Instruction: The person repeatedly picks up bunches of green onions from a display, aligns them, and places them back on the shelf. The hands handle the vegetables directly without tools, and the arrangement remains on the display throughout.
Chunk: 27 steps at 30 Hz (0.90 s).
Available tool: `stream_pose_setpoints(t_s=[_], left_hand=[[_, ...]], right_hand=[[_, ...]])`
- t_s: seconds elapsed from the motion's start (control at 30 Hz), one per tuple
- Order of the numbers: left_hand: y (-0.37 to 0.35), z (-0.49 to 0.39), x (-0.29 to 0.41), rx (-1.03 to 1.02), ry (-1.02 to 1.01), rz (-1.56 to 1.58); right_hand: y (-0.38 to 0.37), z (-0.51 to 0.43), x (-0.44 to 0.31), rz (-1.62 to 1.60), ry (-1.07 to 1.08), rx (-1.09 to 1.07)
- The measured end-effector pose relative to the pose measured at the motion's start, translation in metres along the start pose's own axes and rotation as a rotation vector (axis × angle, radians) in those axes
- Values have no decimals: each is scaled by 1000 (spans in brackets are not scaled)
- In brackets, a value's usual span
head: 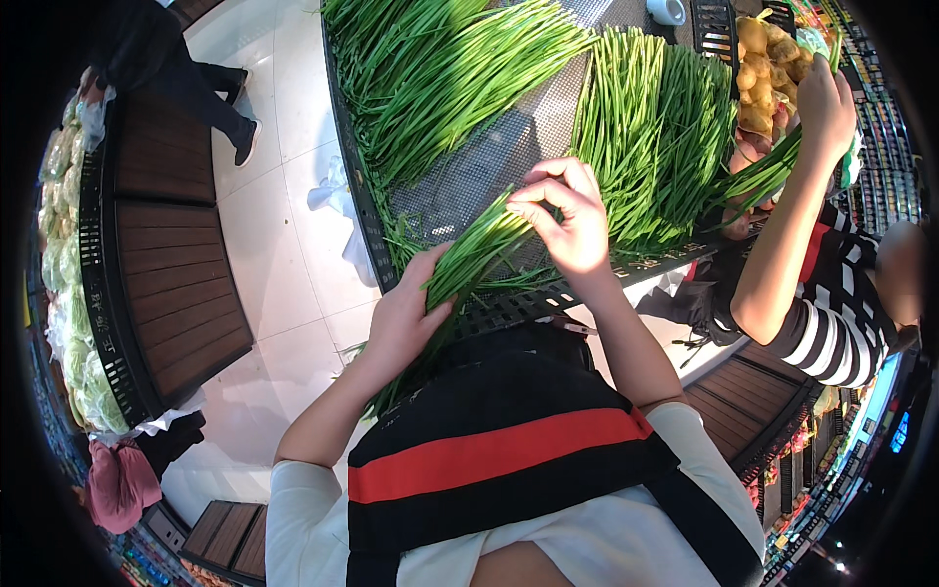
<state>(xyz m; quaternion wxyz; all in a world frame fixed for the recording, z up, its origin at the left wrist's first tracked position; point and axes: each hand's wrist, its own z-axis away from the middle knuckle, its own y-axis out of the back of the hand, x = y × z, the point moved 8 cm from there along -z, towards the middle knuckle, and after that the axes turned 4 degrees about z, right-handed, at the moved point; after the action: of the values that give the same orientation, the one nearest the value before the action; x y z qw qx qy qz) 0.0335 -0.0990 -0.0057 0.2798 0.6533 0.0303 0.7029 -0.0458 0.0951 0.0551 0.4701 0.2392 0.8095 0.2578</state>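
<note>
My left hand (407, 315) is wrapped around a bunch of green garlic chives (480, 246). The leafy ends trail down beside my apron, and the paler stalk ends point up to the right. At those stalk ends is my right hand (568, 220), thumb and index fingertip pinched together on them. Both hands are over the near edge of a black plastic display crate (506, 323). Inside it, more chives are heaped in a large pile (455, 81) at the far left and a neater row (653, 139) on the right. A few loose blades lie near the front rim.
At right, a co-worker's hand (825, 110) holds other chives above the crate. Bagged potatoes (763, 66) and a white tape roll (666, 10) lie beyond. A brown slatted stand (183, 279) with wrapped vegetables is at left; a person's legs (220, 103) are near it.
</note>
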Motion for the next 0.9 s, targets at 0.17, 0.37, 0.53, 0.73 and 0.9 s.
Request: stream_pose_setpoints(t_s=[0.17,0.37,0.53,0.73,0.9], left_hand=[[4,-2,6,79,34,-186],[4,2,2,129,28,-235],[11,-2,-33,16,224,324],[15,-9,-53,-73,516,919],[3,-11,-63,-102,567,1121]], right_hand=[[6,-2,-13,125,72,42],[23,-8,19,7,-96,178],[31,1,70,-146,-365,58],[-42,45,57,-66,-466,-731],[-87,52,11,-1003,-590,-539]])
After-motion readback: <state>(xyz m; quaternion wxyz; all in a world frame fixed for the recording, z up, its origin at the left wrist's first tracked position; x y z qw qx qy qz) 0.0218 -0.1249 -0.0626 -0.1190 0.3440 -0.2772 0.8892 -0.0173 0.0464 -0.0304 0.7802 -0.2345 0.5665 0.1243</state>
